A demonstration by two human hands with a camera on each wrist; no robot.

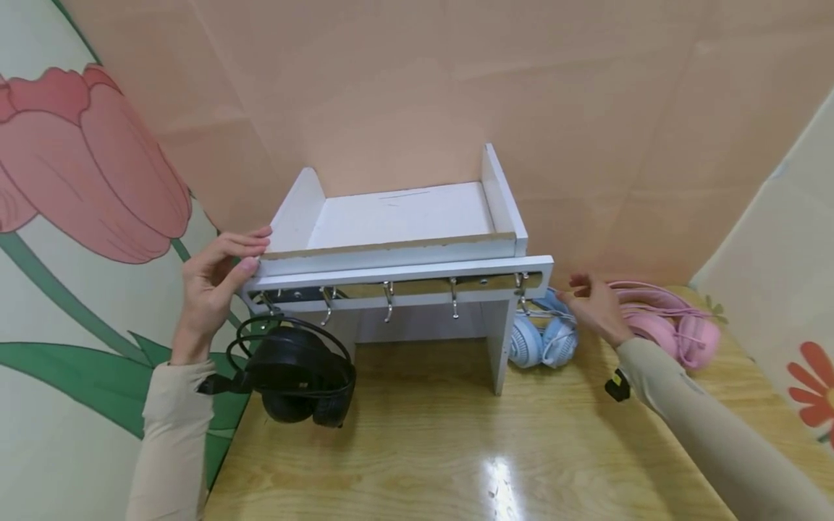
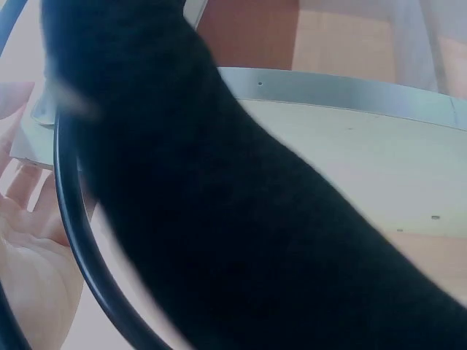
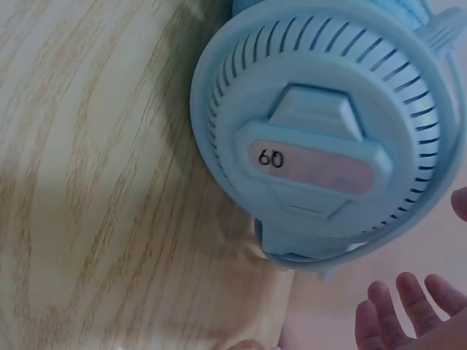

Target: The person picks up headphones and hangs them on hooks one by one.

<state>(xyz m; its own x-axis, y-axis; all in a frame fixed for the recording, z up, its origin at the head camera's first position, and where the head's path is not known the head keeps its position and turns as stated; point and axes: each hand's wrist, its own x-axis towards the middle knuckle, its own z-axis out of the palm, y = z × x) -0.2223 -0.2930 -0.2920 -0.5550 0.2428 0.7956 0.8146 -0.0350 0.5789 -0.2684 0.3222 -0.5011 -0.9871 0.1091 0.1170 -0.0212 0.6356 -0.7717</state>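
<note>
The shelf (image 1: 404, 217) I touch looks like smooth white board with a raw brown front edge, its hooks (image 1: 389, 295) shiny metal. On the right, the blue headphones (image 3: 317, 113) show smooth matt plastic. My table (image 1: 417, 434) is glossy grained wood, the far wall (image 1: 586, 108) creased matt paper, my sleeves (image 1: 172, 434) cloth.

A white hook rack (image 1: 391, 258) stands upright, with pale-blue headphones (image 1: 559, 341) lying just right of it, perhaps touching.

Black headphones (image 1: 287, 362) showed at lower left, pale-blue headphones (image 1: 525, 343) and pink headphones (image 1: 701, 340) at right, and a yellow wood-grained table (image 1: 404, 441) below.
</note>
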